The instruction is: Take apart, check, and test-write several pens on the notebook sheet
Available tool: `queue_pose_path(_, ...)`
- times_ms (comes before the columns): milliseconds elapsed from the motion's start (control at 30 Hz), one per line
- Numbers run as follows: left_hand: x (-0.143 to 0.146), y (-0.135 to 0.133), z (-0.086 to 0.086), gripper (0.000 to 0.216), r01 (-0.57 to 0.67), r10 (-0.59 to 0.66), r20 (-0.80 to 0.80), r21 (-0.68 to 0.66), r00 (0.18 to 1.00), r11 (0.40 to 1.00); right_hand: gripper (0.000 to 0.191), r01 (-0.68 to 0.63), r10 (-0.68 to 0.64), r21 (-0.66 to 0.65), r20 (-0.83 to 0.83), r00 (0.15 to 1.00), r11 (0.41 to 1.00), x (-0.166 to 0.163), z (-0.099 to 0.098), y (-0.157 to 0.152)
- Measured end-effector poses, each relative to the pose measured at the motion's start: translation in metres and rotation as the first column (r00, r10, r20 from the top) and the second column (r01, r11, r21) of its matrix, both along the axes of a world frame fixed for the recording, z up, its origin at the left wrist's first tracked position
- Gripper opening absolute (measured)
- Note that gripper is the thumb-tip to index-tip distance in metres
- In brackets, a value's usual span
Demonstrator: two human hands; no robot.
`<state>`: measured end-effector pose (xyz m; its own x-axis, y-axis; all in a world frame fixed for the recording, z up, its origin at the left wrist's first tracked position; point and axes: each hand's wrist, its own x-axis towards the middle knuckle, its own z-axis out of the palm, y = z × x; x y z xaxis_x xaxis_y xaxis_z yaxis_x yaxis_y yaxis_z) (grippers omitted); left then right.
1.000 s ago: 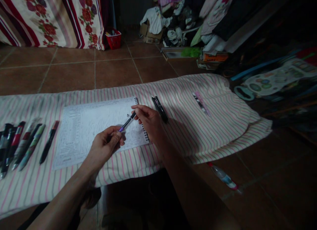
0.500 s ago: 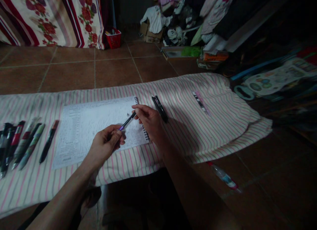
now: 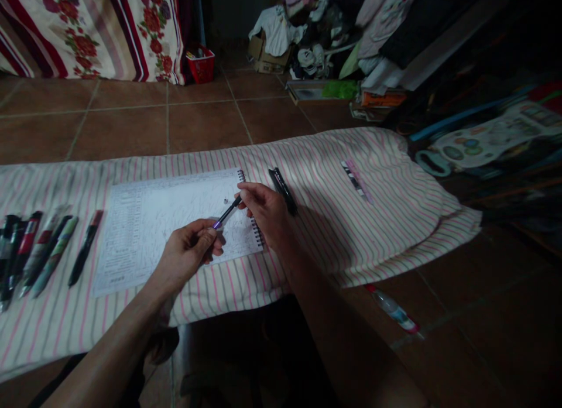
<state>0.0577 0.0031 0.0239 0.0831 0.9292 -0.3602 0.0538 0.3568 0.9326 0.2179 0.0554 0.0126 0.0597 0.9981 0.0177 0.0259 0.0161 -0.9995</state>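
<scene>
Only the head view to go on here, so: the pen [image 3: 227,212] is held slantwise over the spiral notebook [image 3: 167,215], purple end low, dark end up by the binding.

What could go wrong, imo: both grips look like light fingertip pinches, so if the two ends get pulled or twisted unevenly, the pen could slip and drop onto the page. If it's the kind that comes apart, a sudden pull might send a piece rolling off the near edge of the worktop [image 3: 381,244], and that striped cloth looks rumpled. The right hand could also nudge the black pens [image 3: 283,191] just beside it if it swings outward.

Pose-wise, the left hand [image 3: 193,244] is closed on the purple end, thumb on top, fingers curled. The right hand [image 3: 266,212] pinches the dark end, wrist over the notebook's right edge. Forearms come in from the bottom corners and angle towards each other. Can't tell if either hand rests on the paper.
</scene>
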Motion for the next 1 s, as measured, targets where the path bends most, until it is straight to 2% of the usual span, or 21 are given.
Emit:
queue_pose_path(200, 0.0012, 0.0012, 0.0025, 0.044, 0.029, -0.029, 0.009, 0.001, 1.000, 1.000, 0.020, -0.021, 0.021, 0.003, -0.003, 1.000, 1.000, 0.0012, -0.0004, -0.0006)
queue_pose_path(567, 0.0060, 0.0023, 0.0054, 0.038, 0.044, -0.044, 0.008, 0.005, 0.999, 0.999, 0.019, -0.036, 0.030, -0.078, -0.071, 0.997, 0.996, 0.0025, 0.0039, -0.0036)
queue_pose_path(1000, 0.0084, 0.0028, -0.0006, 0.033, 0.077, -0.079, 0.029, 0.050, 0.996, 0.996, 0.016, -0.087, 0.083, -0.098, -0.042, 0.996, 0.991, 0.0019, 0.0027, -0.0066)
